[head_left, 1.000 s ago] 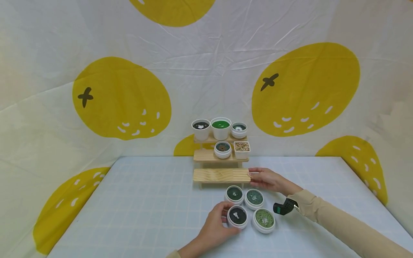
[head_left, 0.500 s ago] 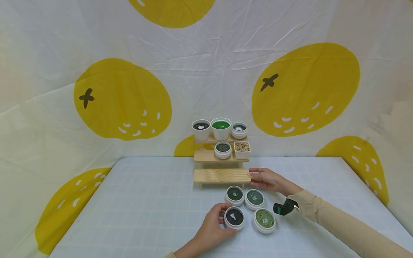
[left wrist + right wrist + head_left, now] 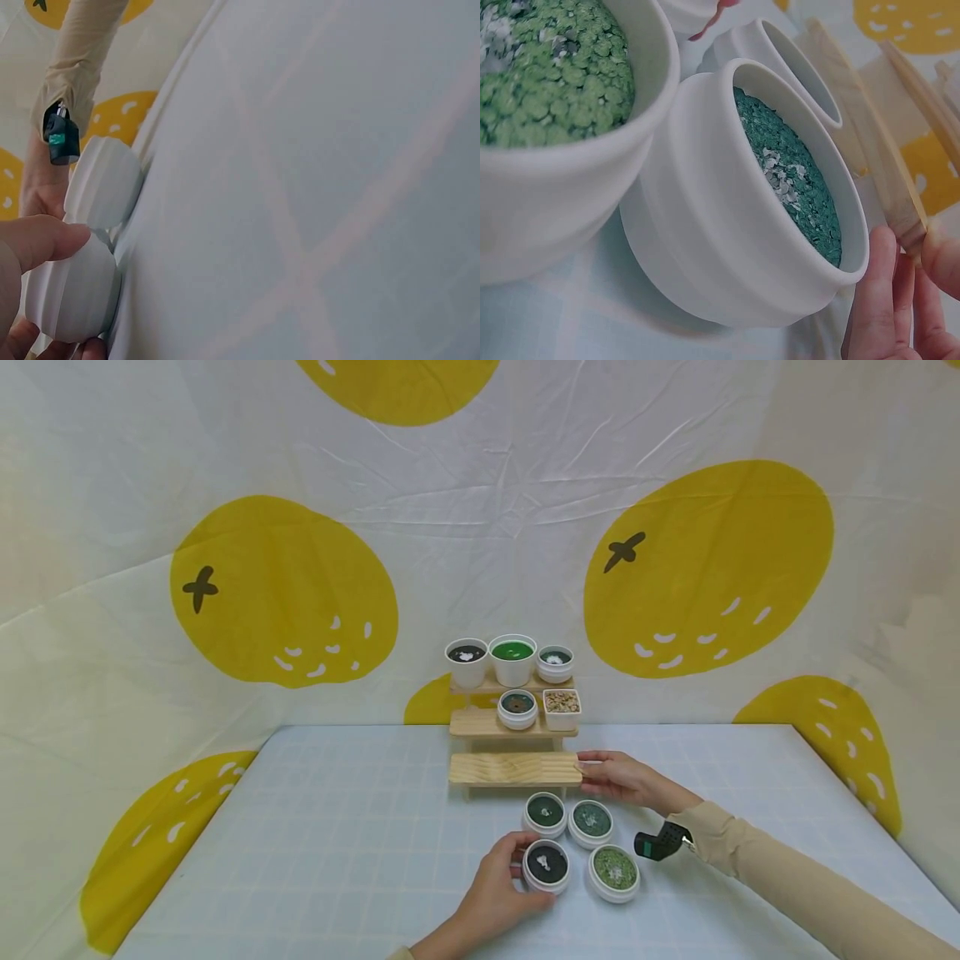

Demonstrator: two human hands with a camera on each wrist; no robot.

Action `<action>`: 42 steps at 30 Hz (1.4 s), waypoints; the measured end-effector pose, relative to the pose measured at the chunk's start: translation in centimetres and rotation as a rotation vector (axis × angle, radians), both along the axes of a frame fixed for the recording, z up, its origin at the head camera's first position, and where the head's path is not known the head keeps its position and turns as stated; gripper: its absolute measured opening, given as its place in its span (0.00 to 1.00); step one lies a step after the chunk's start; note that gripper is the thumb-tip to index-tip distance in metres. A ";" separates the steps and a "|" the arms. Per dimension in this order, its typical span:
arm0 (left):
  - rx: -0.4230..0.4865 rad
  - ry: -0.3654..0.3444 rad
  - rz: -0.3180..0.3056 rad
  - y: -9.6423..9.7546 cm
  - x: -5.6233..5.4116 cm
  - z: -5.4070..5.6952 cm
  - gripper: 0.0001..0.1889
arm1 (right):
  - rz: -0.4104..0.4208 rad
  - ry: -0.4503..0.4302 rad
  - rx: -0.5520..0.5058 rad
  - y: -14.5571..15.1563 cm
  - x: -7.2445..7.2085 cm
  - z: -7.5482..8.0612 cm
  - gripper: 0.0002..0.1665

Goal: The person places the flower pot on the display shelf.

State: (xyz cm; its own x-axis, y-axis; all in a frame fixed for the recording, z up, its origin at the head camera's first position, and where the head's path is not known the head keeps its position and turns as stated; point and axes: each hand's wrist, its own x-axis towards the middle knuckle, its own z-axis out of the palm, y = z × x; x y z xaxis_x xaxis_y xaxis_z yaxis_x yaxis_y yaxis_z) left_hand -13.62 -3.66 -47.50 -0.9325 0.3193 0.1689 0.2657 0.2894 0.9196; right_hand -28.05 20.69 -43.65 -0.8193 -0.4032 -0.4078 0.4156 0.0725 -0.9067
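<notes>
A small white round pot with dark filling and a white fleck [image 3: 546,867] sits low in the head view. My left hand [image 3: 491,887] grips it from the left; in the left wrist view the thumb [image 3: 56,236] lies on the pot's near side and fingertips show at its far side. Behind stands a three-step wooden stand [image 3: 517,768]. My right hand [image 3: 622,778] pinches the right end of its lowest step, thumb on top and fingers below, as the right wrist view shows at the plank [image 3: 889,172]. That step bears nothing.
Close around the held pot stand a dark green pot [image 3: 545,811], a teal-green pot [image 3: 592,820] and a light green pot [image 3: 615,870]. The upper steps carry several more white pots, including a bright green one [image 3: 513,652] and a square one [image 3: 562,703]. A patterned cloth [image 3: 330,585] hangs behind.
My left hand has shifted the dark pot slightly to the left, away from the light green pot, and it has hardly moved in the last half second. My right hand stays at the step's end.
</notes>
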 end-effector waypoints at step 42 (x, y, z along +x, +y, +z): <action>-0.008 0.009 0.041 0.1 -0.1 0.2 0.32 | 0.015 0.020 -0.016 0.3 0.4 0.1 0.37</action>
